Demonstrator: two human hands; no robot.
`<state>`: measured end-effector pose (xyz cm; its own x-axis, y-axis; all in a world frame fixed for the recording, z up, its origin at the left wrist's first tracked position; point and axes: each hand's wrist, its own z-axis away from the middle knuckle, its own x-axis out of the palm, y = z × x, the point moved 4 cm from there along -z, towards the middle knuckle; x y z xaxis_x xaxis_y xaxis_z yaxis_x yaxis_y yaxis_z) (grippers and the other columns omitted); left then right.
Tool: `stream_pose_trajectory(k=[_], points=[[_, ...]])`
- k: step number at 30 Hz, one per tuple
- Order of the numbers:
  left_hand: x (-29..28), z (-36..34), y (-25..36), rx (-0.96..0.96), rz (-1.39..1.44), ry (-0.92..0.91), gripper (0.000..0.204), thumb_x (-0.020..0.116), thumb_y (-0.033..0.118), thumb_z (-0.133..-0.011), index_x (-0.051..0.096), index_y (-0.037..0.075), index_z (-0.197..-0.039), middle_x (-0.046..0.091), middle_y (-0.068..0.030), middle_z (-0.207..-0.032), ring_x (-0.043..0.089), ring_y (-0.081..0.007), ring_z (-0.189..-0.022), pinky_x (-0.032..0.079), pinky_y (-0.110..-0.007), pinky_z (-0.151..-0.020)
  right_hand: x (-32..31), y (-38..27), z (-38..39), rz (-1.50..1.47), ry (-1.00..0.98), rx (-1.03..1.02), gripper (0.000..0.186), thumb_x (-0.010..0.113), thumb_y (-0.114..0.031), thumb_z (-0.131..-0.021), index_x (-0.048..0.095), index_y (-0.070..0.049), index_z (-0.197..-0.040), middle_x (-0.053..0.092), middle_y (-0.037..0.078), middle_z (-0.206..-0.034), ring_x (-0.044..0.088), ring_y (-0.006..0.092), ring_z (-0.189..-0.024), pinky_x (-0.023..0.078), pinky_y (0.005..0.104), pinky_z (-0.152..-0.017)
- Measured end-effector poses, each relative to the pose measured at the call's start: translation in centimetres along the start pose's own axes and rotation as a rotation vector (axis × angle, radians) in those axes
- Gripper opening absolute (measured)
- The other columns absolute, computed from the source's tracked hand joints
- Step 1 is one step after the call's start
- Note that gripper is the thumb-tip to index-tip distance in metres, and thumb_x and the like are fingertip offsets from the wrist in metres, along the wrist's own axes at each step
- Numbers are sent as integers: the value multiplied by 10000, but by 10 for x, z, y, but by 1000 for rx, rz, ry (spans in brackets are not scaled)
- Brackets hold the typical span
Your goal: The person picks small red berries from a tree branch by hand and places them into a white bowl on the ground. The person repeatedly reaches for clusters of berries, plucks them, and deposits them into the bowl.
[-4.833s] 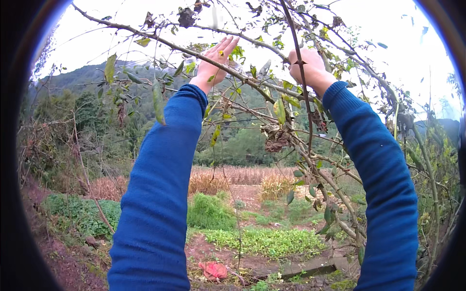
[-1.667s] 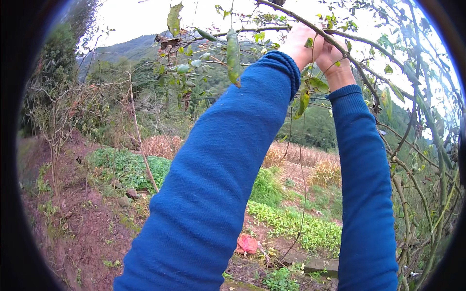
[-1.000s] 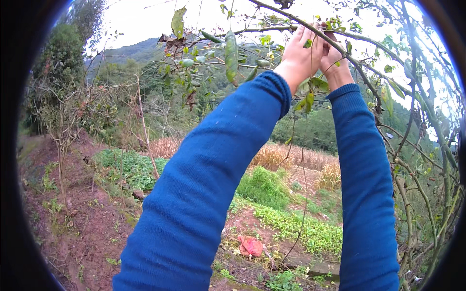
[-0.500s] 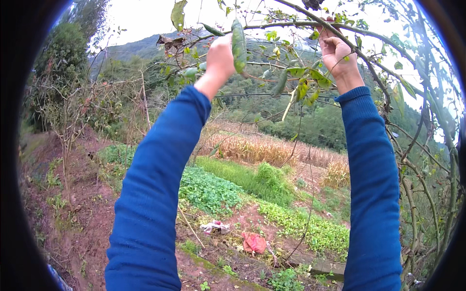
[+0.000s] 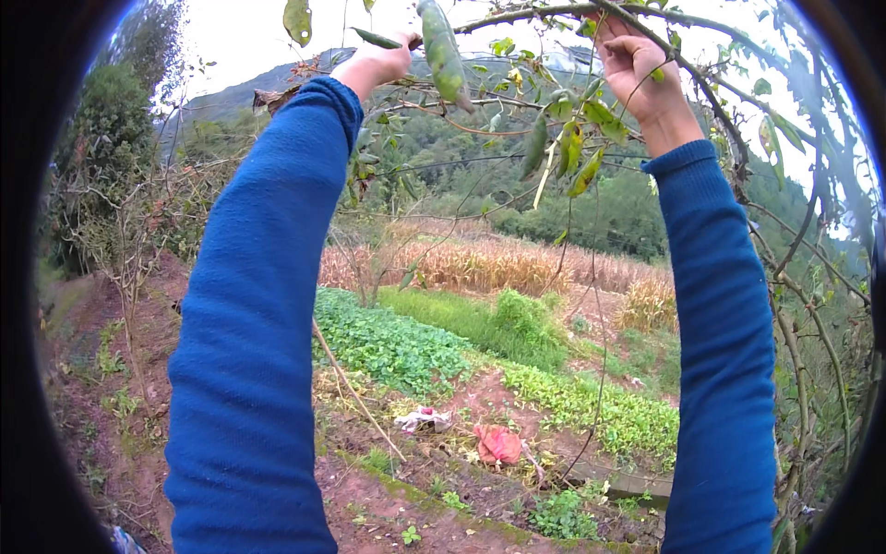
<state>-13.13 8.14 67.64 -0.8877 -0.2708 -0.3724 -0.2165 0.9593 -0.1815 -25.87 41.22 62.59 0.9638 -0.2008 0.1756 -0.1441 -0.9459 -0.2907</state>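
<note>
Both my arms, in blue sleeves, reach up to a leafy branch (image 5: 526,13) across the top of the view. My left hand (image 5: 377,65) is closed on the branch's left part, its fingertips partly hidden. Just right of it hangs a long green pod or curled leaf (image 5: 443,54) with a brown tip; I cannot tell which. My right hand (image 5: 643,81) has its palm toward me and thumb bent in, its fingers hooked up around the branch where a second stem crosses. The fingertips are hidden. Yellow-green leaves (image 5: 580,157) dangle between the hands.
Thin stems (image 5: 801,369) rise along the right side. Below lie a leafy green vegetable patch (image 5: 392,342), a red crumpled bag (image 5: 498,444), a pale scrap (image 5: 424,419) and a leaning stick (image 5: 358,392). Dry corn stalks (image 5: 480,263) stand farther back.
My left hand has moved left and up, and the long green pod or leaf has shifted up. My right hand stays at the branch, a little higher in view.
</note>
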Motion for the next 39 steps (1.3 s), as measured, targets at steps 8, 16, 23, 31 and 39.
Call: stream_pose_trajectory(k=[8,16,23,31,39], points=[[-39,35,14,123,-252,-109,271,431,205,-897,544,76,-1106,615,-162,-971,590,-280,-852,461,-365,-746,4,-6,13,-159,-132,40,391,447,109,-730,508,59,-1113,564,155,-1131,522,272,-1090,465,325,-870],[-79,53,85,-56,-94,-162,315,433,210,-898,532,169,-1194,615,-133,-1036,595,-262,-920,446,-352,-814,-14,-23,15,-4,-73,-2,346,426,33,-836,436,29,-1182,497,185,-1216,477,275,-1156,458,319,-875],[-64,68,91,-58,-223,-231,311,468,189,-892,538,108,-1183,619,-138,-1035,586,-262,-945,432,-336,-840,6,52,89,1218,-266,-624,203,530,-133,-842,619,-43,-1002,632,113,-884,611,220,-705,505,326,-665],[-60,85,87,1,-214,-105,311,470,181,-875,545,149,-1176,625,-146,-996,594,-311,-914,448,-375,-810,1,118,42,1928,-84,-594,163,621,-190,-793,659,-34,-820,584,103,-786,563,240,-723,452,348,-629],[-50,74,61,132,161,-48,268,561,194,-772,609,55,-995,633,-107,-842,571,-188,-787,441,-352,-712,33,144,79,1975,-376,-383,134,579,-106,-758,670,-146,-668,599,-11,-744,558,151,-744,400,288,-724]])
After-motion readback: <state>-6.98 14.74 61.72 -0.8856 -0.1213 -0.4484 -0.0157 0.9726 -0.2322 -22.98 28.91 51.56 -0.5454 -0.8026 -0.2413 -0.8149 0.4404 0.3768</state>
